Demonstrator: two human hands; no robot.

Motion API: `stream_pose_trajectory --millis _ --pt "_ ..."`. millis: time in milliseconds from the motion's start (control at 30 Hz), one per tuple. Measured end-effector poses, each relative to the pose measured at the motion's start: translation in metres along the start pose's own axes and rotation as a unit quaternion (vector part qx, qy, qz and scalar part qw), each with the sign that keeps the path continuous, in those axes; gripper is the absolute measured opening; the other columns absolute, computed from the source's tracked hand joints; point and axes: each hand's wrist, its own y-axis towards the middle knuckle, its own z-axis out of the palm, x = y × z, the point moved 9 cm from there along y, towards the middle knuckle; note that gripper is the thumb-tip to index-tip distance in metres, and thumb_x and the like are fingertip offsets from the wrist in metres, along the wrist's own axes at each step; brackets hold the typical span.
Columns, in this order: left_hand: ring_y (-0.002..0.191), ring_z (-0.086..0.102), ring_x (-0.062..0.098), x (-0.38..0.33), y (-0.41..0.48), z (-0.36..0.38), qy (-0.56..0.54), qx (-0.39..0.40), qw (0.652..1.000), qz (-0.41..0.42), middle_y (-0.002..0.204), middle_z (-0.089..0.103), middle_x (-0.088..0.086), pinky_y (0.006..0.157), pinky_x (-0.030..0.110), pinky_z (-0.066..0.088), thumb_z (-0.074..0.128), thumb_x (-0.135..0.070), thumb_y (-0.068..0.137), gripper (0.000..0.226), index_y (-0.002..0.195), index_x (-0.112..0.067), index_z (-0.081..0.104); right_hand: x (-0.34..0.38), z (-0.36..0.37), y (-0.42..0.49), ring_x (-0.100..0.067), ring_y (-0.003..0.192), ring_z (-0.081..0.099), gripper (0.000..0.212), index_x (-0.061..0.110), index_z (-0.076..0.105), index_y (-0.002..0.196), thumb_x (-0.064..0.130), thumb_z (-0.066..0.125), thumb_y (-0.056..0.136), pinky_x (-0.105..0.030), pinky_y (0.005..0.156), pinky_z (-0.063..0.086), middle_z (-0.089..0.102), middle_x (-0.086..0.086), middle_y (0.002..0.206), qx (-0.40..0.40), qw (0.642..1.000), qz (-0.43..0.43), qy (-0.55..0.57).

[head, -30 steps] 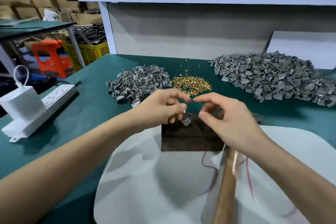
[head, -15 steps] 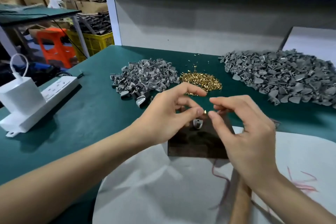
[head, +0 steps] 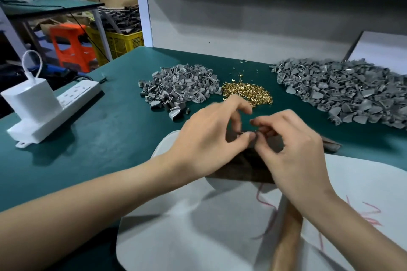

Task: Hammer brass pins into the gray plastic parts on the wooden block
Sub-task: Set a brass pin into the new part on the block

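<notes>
both hands have closed in: left hand and right hand now meet fingertip to fingertip over the dark wooden block, curled in a pinch; what they grasp i cannot tell. loose brass pins lie at 12 o'clock. likely seating a pin before hammering.

Two bare hands are in view: the left hand and the right hand. The gray plastic parts form two heaps, a smaller heap and a larger heap, with too many pieces to count. There is one pile of small brass pins, one dark wooden block, one wooden hammer handle, one white power strip, one white charger, one orange plastic stool and one yellow plastic crate.
</notes>
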Motion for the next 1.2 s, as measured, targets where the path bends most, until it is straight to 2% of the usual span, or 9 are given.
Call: stream_pose_trajectory --millis 100,267,400,500,633,733,867,1033,1200 --pt "0.083 0.041 0.011 0.010 -0.004 0.010 0.094 0.026 0.995 -0.034 0.079 0.041 -0.016 0.075 0.030 0.034 0.065 -0.048 0.079 0.038 0.100 -0.024 0.045 -0.018 0.000 0.001 -0.004 0.082 0.059 0.023 0.024 0.071 0.088 0.003 0.065 0.082 -0.035 0.085 0.048 0.063 0.010 0.089 0.016 0.996 0.079 0.045" --pt "0.088 0.044 0.011 0.013 -0.004 0.022 0.074 0.049 0.996 -0.025 0.085 0.049 -0.016 0.086 0.039 0.039 0.066 -0.028 0.084 0.011 0.092 -0.026 0.059 -0.029 0.009 0.001 -0.008 0.081 0.065 0.026 0.030 0.069 0.081 0.003 0.068 0.081 -0.034 0.083 0.051 0.068 0.011 0.082 0.064 0.983 0.122 0.124" --pt "0.087 0.054 0.009 0.016 -0.004 0.021 -0.015 0.043 0.998 -0.037 0.083 0.060 -0.015 0.087 0.037 0.045 0.064 -0.005 0.080 0.022 0.095 -0.020 0.059 -0.032 0.009 0.003 -0.007 0.073 0.065 0.028 0.028 0.068 0.076 -0.001 0.069 0.078 -0.024 0.076 0.051 0.069 0.013 0.075 0.074 0.980 0.126 0.132" --pt "0.085 0.057 0.007 0.015 -0.004 0.023 -0.055 0.050 0.997 -0.034 0.086 0.065 -0.008 0.083 0.024 0.045 0.065 -0.001 0.079 0.027 0.100 -0.015 0.057 -0.033 0.010 0.004 -0.009 0.074 0.067 0.023 0.028 0.069 0.075 0.006 0.072 0.077 -0.041 0.081 0.054 0.070 0.012 0.074 0.098 0.978 0.138 0.121" --pt "0.089 0.050 0.004 0.019 -0.005 0.027 -0.023 0.053 0.998 -0.033 0.093 0.062 -0.011 0.089 0.035 0.042 0.065 -0.013 0.081 0.029 0.108 -0.019 0.057 -0.033 0.018 -0.001 -0.015 0.086 0.063 0.020 0.042 0.067 0.081 0.023 0.072 0.077 -0.061 0.088 0.041 0.067 0.013 0.079 0.150 0.972 0.160 0.085" --pt "0.095 0.049 0.010 0.022 -0.006 0.027 0.020 0.035 0.998 -0.040 0.097 0.059 -0.013 0.092 0.041 0.039 0.062 -0.026 0.081 0.018 0.099 -0.021 0.061 -0.029 0.017 0.000 -0.014 0.086 0.060 0.018 0.043 0.066 0.077 0.026 0.072 0.075 -0.060 0.087 0.040 0.063 0.011 0.078 0.154 0.973 0.160 0.059" --pt "0.093 0.054 0.016 0.024 -0.005 0.020 0.014 0.004 0.999 -0.045 0.093 0.066 -0.009 0.092 0.045 0.038 0.068 -0.020 0.083 0.002 0.082 -0.020 0.066 -0.029 0.016 0.001 -0.014 0.083 0.061 0.014 0.040 0.066 0.078 0.027 0.071 0.075 -0.059 0.086 0.042 0.065 0.013 0.076 0.161 0.972 0.162 0.062" --pt "0.083 0.053 0.006 0.023 -0.007 0.019 -0.053 -0.005 0.997 -0.054 0.081 0.068 -0.011 0.083 0.027 0.039 0.067 -0.017 0.082 0.002 0.080 -0.017 0.066 -0.035 0.017 0.002 -0.012 0.077 0.063 0.014 0.035 0.068 0.079 0.023 0.073 0.077 -0.059 0.085 0.045 0.068 0.013 0.073 0.169 0.964 0.177 0.105" --pt "0.073 0.060 0.009 0.025 -0.009 0.020 -0.167 -0.011 0.984 -0.057 0.071 0.062 -0.008 0.078 0.027 0.047 0.063 -0.015 0.084 0.008 0.082 -0.012 0.055 -0.038 0.020 0.001 -0.006 0.071 0.063 0.016 0.032 0.069 0.076 0.018 0.076 0.073 -0.047 0.080 0.049 0.068 0.012 0.069 0.180 0.955 0.190 0.141"
